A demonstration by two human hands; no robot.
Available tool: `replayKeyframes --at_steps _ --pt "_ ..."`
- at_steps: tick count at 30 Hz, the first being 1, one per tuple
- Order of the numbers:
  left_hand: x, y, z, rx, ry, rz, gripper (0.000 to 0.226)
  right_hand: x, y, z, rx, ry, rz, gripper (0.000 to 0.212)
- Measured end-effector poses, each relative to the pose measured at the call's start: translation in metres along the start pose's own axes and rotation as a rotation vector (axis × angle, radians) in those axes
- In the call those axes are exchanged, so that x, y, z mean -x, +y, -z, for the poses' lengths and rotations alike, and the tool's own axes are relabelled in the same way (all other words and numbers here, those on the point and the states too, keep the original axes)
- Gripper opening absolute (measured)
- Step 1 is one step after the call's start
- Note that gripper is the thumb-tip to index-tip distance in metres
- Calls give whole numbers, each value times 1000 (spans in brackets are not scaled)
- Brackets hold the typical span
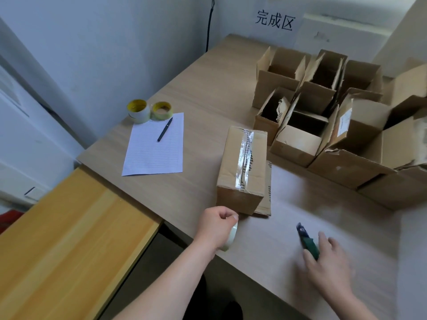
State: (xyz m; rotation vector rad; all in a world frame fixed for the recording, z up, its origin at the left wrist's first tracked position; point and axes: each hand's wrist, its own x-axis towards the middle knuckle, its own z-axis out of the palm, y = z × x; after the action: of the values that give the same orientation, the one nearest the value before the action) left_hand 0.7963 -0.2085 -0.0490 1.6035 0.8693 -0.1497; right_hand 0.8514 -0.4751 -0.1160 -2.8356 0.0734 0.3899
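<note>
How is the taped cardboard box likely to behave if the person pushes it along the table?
The taped box probably slides rather than rolls, having flat faces on a smooth table. Its sealed seam suggests it stays stiff. Weight cannot be judged.

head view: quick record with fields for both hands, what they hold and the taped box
brown cardboard box: flaps shut, clear tape along top seam
left hand: grips pale roll of clear tape by the box's near corner
right hand: on green-handled cutter, blurred, grip unclear
light wooden table: box stands on it
</note>
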Motion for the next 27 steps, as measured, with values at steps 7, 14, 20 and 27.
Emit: replayKeyframes --at_steps 7,14,20,27 --pt "38 10 11 -159 -64 -227 11 1 -123 44 -341 180 684 59" --pt "48 14 41 -160 23 -343 21 -39 -169 30 -91 125 800 48" --pt "26 19 66 -172 13 -314 23 -34 -190 15 -63 245 697 47" --pt "2 54 81 117 -110 -348 23 -33 -220 16 16 238 579 57"
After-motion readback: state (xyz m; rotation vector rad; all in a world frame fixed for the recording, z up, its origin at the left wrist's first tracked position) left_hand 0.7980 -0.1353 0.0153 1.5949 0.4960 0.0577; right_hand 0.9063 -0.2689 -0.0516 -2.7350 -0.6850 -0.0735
